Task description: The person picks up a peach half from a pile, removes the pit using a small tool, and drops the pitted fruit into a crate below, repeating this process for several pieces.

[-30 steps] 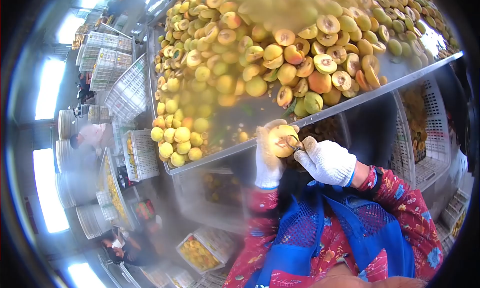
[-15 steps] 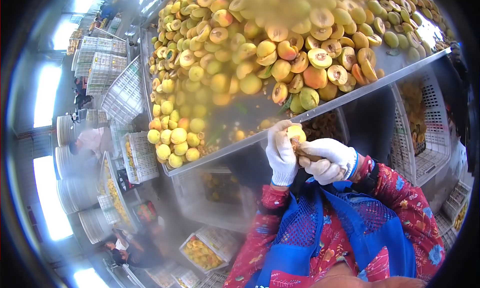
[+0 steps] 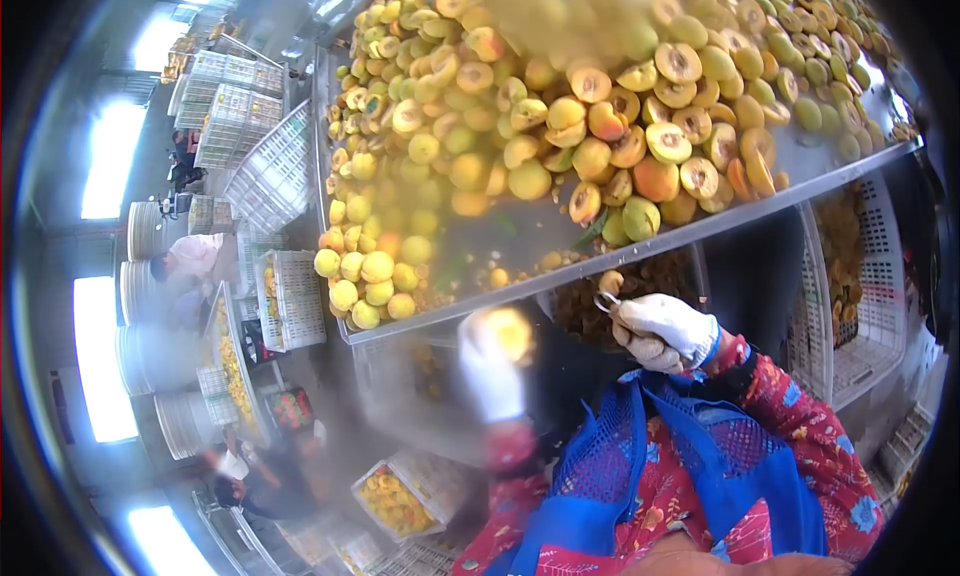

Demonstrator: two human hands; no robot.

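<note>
My left hand (image 3: 488, 371), in a white glove and blurred by motion, holds a yellow fruit half (image 3: 508, 334) below the front rim of the metal table (image 3: 600, 262). Closed around a small tool with a metal loop (image 3: 606, 300) is my gloved right hand (image 3: 665, 331), farther right. A small brownish piece (image 3: 611, 282) shows just beyond the loop, and whether it touches the loop is unclear. Beneath the loop, a container of brown pieces (image 3: 580, 311) is partly hidden by my right hand. Halved fruits (image 3: 669, 143) and whole-looking yellow ones (image 3: 377, 267) lie heaped on the table.
White perforated crates (image 3: 875, 276) stand under the table at the right. At the lower left sits a crate of yellow fruit (image 3: 397, 500). Stacked crates (image 3: 240, 126) and a bent-over person (image 3: 270, 481) are farther left.
My hands have come apart. My left hand has moved left and down with the fruit half, while my right hand stays near its place, the metal loop now showing. The view has shifted slightly.
</note>
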